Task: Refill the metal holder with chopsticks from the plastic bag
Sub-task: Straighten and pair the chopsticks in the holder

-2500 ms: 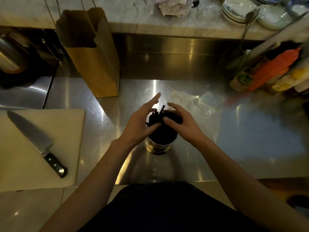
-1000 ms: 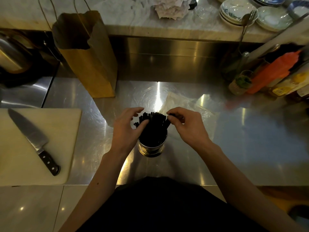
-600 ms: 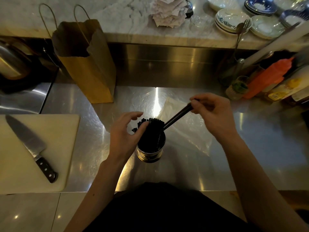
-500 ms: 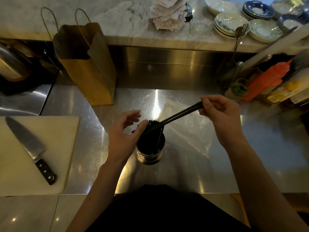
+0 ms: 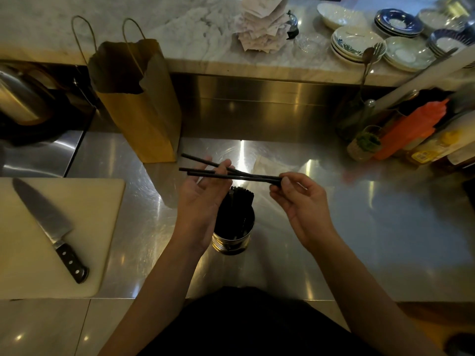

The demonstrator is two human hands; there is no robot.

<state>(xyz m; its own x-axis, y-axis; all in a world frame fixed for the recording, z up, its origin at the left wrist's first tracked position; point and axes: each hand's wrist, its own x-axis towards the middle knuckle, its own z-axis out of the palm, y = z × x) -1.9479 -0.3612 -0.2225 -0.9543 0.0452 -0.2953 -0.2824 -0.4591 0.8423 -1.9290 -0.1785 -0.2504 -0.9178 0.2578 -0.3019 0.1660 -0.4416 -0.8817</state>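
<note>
A round metal holder [image 5: 231, 246] stands on the steel counter in front of me, with several black chopsticks [image 5: 237, 201] upright inside. Above it I hold a few loose black chopsticks [image 5: 244, 176] nearly level. My right hand [image 5: 300, 201] pinches their right ends. My left hand [image 5: 203, 199] is palm up under their left part, fingers curled around them. A clear plastic bag [image 5: 272, 168] lies flat on the counter behind my hands.
A brown paper bag [image 5: 138, 104] stands at the back left. A knife [image 5: 48, 227] lies on a cutting board [image 5: 30, 265] to the left. Sauce bottles [image 5: 408, 129] crowd the right. Plates [image 5: 357, 42] and papers sit on the marble shelf behind.
My right hand pulled a few chopsticks out of the holder and swung them level above it. My left hand left the holder's rim and rose to take their left part.
</note>
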